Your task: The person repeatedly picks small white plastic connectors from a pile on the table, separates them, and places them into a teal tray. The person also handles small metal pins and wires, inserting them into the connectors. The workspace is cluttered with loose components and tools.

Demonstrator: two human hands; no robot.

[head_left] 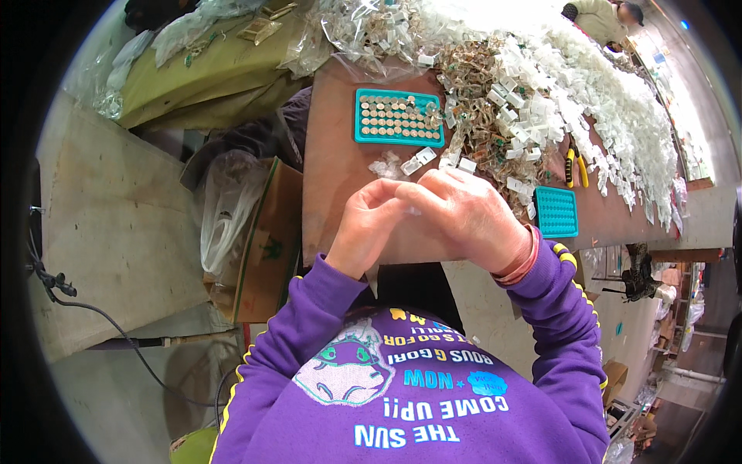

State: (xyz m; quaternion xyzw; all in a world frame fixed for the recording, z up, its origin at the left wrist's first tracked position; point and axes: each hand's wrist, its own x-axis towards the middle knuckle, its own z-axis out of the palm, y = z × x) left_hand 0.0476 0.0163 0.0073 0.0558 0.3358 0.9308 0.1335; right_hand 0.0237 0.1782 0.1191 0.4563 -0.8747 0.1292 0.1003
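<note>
My left hand (371, 224) and my right hand (471, 215) meet above the front edge of a brown table (332, 170). Both have their fingers closed in a pinch, tips almost touching. A small whitish bit (413, 210) shows below the fingers, too little of it to name; what else they hold is hidden. Just beyond the hands lie white plastic pieces (420, 160) and a crumple of clear film (386, 165). Farther back, a teal tray (398, 142) carries rows of small round metallic pieces, with several loose ones heaped at its right end.
Brassy and greenish small parts (483, 108) pile up beside a large heap of white plastic pieces (610, 124). Yellow-and-black handled pliers (576, 168) lie near a second teal tray (556, 211). A cardboard box (267, 240) with a clear bag stands left; another person (603, 19) is far right.
</note>
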